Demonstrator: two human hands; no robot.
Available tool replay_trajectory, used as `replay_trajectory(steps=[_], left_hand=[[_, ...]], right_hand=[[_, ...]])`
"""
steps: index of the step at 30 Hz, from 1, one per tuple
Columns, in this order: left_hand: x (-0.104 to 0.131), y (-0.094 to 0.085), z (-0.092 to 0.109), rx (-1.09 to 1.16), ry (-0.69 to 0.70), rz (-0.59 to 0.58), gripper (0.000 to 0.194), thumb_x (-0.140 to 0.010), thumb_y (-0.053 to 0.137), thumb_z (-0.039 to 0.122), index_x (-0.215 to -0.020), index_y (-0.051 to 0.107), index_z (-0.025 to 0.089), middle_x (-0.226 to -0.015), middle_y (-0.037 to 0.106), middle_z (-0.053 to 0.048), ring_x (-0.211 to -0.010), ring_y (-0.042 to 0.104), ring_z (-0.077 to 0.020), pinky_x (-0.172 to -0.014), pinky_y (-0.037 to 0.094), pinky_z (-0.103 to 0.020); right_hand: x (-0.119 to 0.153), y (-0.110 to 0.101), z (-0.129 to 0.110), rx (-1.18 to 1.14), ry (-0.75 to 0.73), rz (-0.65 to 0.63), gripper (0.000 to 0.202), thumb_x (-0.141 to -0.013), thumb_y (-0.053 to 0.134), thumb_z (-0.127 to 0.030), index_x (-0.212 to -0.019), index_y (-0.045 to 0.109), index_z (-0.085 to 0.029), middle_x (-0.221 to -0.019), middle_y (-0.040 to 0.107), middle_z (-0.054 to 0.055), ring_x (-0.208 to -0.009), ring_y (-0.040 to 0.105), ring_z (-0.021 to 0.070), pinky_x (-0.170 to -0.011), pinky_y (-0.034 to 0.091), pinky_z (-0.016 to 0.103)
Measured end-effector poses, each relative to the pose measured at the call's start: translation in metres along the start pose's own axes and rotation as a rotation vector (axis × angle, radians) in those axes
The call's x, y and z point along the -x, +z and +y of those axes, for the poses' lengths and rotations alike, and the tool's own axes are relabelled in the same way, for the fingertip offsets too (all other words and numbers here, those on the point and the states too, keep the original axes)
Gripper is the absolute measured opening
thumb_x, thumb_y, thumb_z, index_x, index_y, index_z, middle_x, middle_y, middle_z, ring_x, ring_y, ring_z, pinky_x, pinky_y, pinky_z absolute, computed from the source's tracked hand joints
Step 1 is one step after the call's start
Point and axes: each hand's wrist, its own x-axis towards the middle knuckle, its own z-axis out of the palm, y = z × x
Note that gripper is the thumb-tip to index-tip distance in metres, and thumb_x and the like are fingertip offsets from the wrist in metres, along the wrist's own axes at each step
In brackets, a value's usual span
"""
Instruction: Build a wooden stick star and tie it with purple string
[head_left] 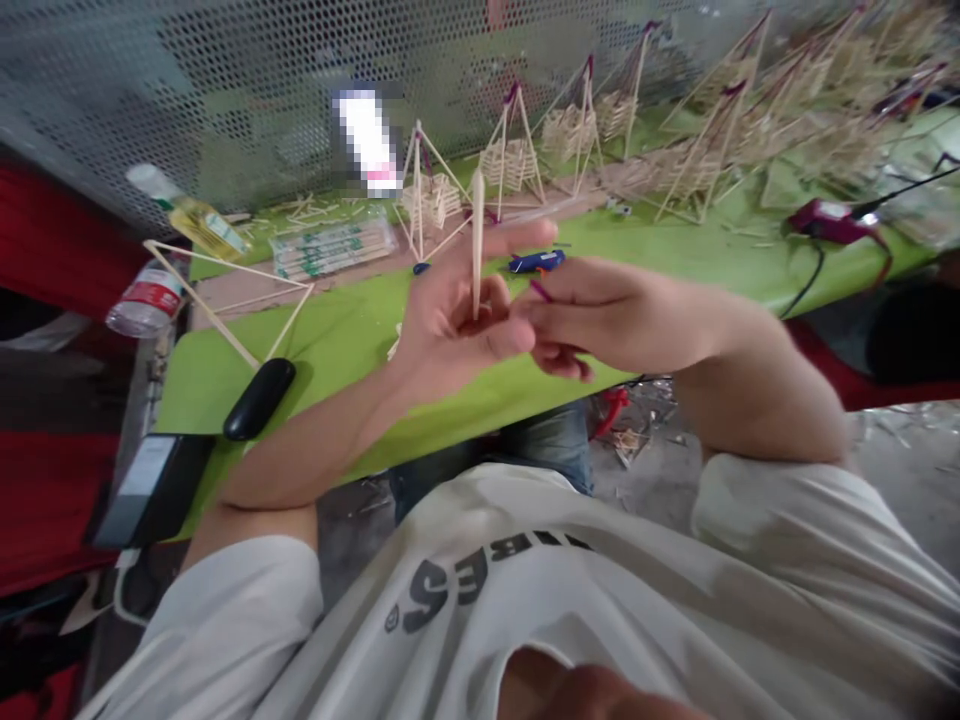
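In front of my chest, over the green table, my left hand is closed around a pale wooden stick that points upward. Its index finger stretches out to the right, and its thumb meets my other hand. My right hand pinches a thin purple strand; only a short piece shows between the fingers. Whether the strand reaches the stick is hidden. Just behind the hands lies a blue glue gun. A stick frame with stacked crosspieces stands beyond my left hand.
More stick frames line the back by the perforated metal panel. At left are a joined stick triangle, a black case, two bottles and packaged sticks. A magenta corded tool lies right.
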Motion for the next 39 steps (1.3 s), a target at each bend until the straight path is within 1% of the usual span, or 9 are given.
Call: replay_trajectory(steps=[3, 10, 15, 19, 22, 25, 31, 34, 39], left_hand=[[0.019, -0.022, -0.007, -0.111, 0.091, -0.049, 0.057, -0.087, 0.106, 0.064, -0.127, 0.092, 0.026, -0.1, 0.08, -0.008, -0.068, 0.065, -0.0128, -0.057, 0.046, -0.029], [0.045, -0.06, -0.014, -0.214, -0.111, 0.103, 0.048, -0.078, 0.111, 0.064, -0.082, 0.088, 0.021, -0.07, 0.074, -0.004, -0.056, 0.055, -0.0115, -0.051, 0.036, -0.027], [0.052, -0.093, -0.028, -0.011, -0.233, 0.269, 0.048, -0.075, 0.115, 0.054, -0.086, 0.084, 0.019, -0.071, 0.075, -0.003, -0.055, 0.059, -0.0107, -0.049, 0.04, -0.025], [0.052, -0.111, -0.041, 0.144, -0.246, 0.428, 0.055, -0.08, 0.111, 0.061, -0.088, 0.075, 0.02, -0.071, 0.075, -0.001, -0.047, 0.047, -0.0056, -0.044, 0.032, -0.021], [0.05, -0.115, -0.038, 0.258, -0.293, 0.483, 0.059, -0.078, 0.113, 0.058, -0.088, 0.07, 0.02, -0.074, 0.077, 0.0, -0.047, 0.045, -0.004, -0.045, 0.035, -0.019], [0.049, -0.113, -0.03, 0.408, -0.363, 0.509, 0.052, -0.077, 0.115, 0.046, -0.091, 0.072, 0.02, -0.082, 0.083, -0.001, -0.047, 0.044, -0.0021, -0.046, 0.036, -0.017], [0.048, -0.111, -0.03, 0.422, -0.374, 0.577, 0.039, -0.077, 0.113, 0.035, -0.1, 0.086, 0.019, -0.079, 0.084, -0.001, -0.046, 0.045, -0.0019, -0.045, 0.035, -0.017], [0.048, -0.113, -0.034, 0.346, -0.388, 0.594, 0.035, -0.076, 0.113, 0.032, -0.098, 0.089, 0.019, -0.077, 0.084, -0.002, -0.046, 0.046, -0.0018, -0.046, 0.035, -0.016], [0.049, -0.115, -0.033, 0.259, -0.39, 0.57, 0.035, -0.078, 0.112, 0.037, -0.092, 0.087, 0.019, -0.087, 0.086, -0.005, -0.049, 0.047, -0.0019, -0.047, 0.035, -0.018]], right_hand=[[-0.013, 0.014, 0.023, -0.416, 0.12, -0.306, 0.055, -0.124, 0.057, -0.063, -0.085, 0.054, -0.024, -0.065, 0.051, -0.004, -0.053, 0.053, 0.0121, -0.046, 0.045, 0.025], [-0.067, 0.028, 0.061, -0.324, 0.062, -0.366, 0.083, -0.114, 0.054, -0.092, -0.065, 0.044, -0.026, -0.054, 0.051, -0.003, -0.044, 0.053, 0.0114, -0.046, 0.05, 0.026], [-0.118, 0.022, 0.062, -0.147, -0.088, -0.024, 0.079, -0.114, 0.065, -0.085, -0.068, 0.051, -0.022, -0.057, 0.05, -0.004, -0.053, 0.044, 0.0075, -0.05, 0.039, 0.022], [-0.154, 0.039, 0.083, -0.342, -0.281, 0.284, 0.071, -0.108, 0.072, -0.088, -0.091, 0.065, -0.02, -0.087, 0.068, 0.001, -0.08, 0.062, 0.0106, -0.072, 0.055, 0.022], [-0.158, 0.057, 0.102, -0.589, -0.204, 0.196, 0.063, -0.099, 0.096, -0.069, -0.126, 0.067, -0.02, -0.117, 0.078, 0.006, -0.097, 0.076, 0.0144, -0.081, 0.064, 0.025], [-0.146, 0.065, 0.111, -0.686, -0.048, 0.049, 0.072, -0.099, 0.101, -0.053, -0.15, 0.059, -0.023, -0.124, 0.082, 0.007, -0.075, 0.075, 0.0127, -0.059, 0.056, 0.025], [-0.132, 0.051, 0.104, -0.391, -0.019, 0.157, 0.037, -0.099, 0.098, -0.047, -0.096, 0.081, -0.015, -0.072, 0.064, -0.002, -0.061, 0.044, 0.0081, -0.053, 0.03, 0.025], [-0.133, 0.044, 0.101, -0.211, -0.083, 0.266, 0.028, -0.102, 0.091, -0.036, -0.086, 0.079, -0.016, -0.066, 0.055, -0.004, -0.06, 0.035, 0.0083, -0.054, 0.024, 0.028], [-0.137, 0.044, 0.102, -0.071, -0.108, 0.175, 0.025, -0.104, 0.076, -0.026, -0.081, 0.069, -0.018, -0.067, 0.051, -0.005, -0.063, 0.041, 0.0092, -0.058, 0.031, 0.029]])
